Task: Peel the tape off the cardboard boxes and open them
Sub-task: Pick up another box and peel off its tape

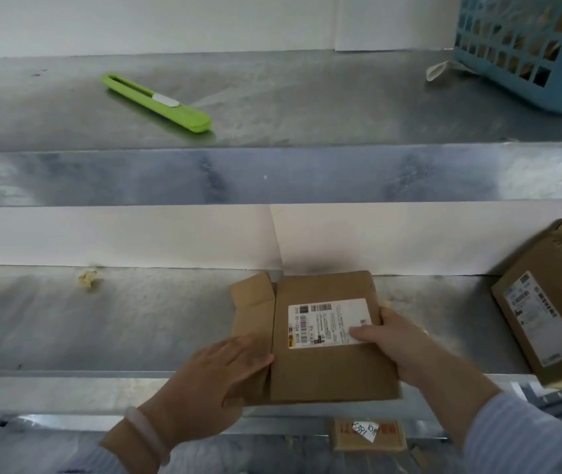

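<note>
A small brown cardboard box (327, 367) with a white shipping label (327, 321) lies on the lower metal shelf (101, 323). Its left end flaps (252, 297) stand open. My left hand (218, 381) grips the box's left side at the flaps. My right hand (395, 343) holds the right edge, thumb resting on the label. A green box cutter (158, 102) lies on the upper shelf, far from both hands.
A second labelled cardboard box (546, 313), tilted and open at the top, sits at the right of the lower shelf. A blue plastic basket (525, 49) stands at the upper shelf's right. A crumpled tape scrap (87, 278) lies left. Another box (368, 434) shows below the shelf edge.
</note>
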Demonstrator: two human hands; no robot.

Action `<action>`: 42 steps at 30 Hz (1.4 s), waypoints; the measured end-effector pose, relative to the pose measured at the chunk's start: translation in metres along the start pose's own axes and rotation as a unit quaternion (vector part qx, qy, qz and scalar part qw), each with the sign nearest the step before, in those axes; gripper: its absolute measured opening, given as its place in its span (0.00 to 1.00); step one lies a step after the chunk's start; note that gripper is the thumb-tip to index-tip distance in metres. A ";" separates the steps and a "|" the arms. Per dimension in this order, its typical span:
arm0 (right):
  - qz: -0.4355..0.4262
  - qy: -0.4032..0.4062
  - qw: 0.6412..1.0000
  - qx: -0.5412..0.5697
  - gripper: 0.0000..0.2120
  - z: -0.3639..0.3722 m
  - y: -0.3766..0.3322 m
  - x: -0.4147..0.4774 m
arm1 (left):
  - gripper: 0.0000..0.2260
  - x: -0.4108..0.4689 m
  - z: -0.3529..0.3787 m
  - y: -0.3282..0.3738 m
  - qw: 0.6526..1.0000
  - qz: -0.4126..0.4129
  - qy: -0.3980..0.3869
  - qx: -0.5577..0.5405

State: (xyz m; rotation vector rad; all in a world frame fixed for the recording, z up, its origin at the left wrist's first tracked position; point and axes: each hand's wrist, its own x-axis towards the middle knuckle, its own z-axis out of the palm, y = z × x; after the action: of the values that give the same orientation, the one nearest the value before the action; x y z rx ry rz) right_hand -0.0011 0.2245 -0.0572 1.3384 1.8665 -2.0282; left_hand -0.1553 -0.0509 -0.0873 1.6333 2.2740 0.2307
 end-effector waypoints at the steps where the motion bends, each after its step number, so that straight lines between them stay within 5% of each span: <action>1: 0.000 0.005 1.000 0.004 0.20 0.007 0.007 0.001 | 0.31 0.001 0.005 0.000 1.000 -0.014 -0.008 0.002; 6: -0.029 0.034 0.999 -0.007 0.18 0.029 0.034 0.008 | 0.37 0.019 0.021 0.001 0.997 -0.081 0.015 -0.011; 9: -0.064 0.022 0.997 -0.034 0.18 0.027 0.034 0.010 | 0.33 0.035 0.022 0.004 0.989 -0.101 0.110 0.009; 13: -0.057 -0.057 0.993 0.089 0.21 0.026 0.024 0.019 | 0.27 0.043 0.023 0.004 0.967 -0.082 0.239 0.026; 22: -0.059 0.047 0.984 -0.160 0.18 0.047 0.033 0.038 | 0.28 0.056 0.056 -0.023 0.984 -0.127 0.088 0.089; 27: -0.097 0.124 0.931 -0.329 0.25 0.042 0.030 0.031 | 0.29 0.072 0.051 -0.025 0.987 -0.115 0.077 0.087; 30: -0.139 0.130 0.824 -0.534 0.38 0.050 0.026 0.036 | 0.31 0.077 0.046 -0.030 0.984 -0.135 0.081 0.083; 32: -0.202 0.097 0.780 -0.584 0.38 0.058 0.027 0.046 | 0.32 0.079 0.046 -0.031 0.982 -0.142 0.087 0.090; 42: -0.265 0.075 0.731 -0.624 0.49 0.070 0.038 0.076 | 0.36 0.084 0.049 -0.033 0.979 -0.151 0.099 0.090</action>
State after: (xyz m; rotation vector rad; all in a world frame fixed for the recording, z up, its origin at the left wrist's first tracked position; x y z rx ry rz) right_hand -0.0630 0.1929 -0.1425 0.5485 2.9213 -0.2441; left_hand -0.1914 0.0146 -0.1577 1.3689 2.7277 0.1198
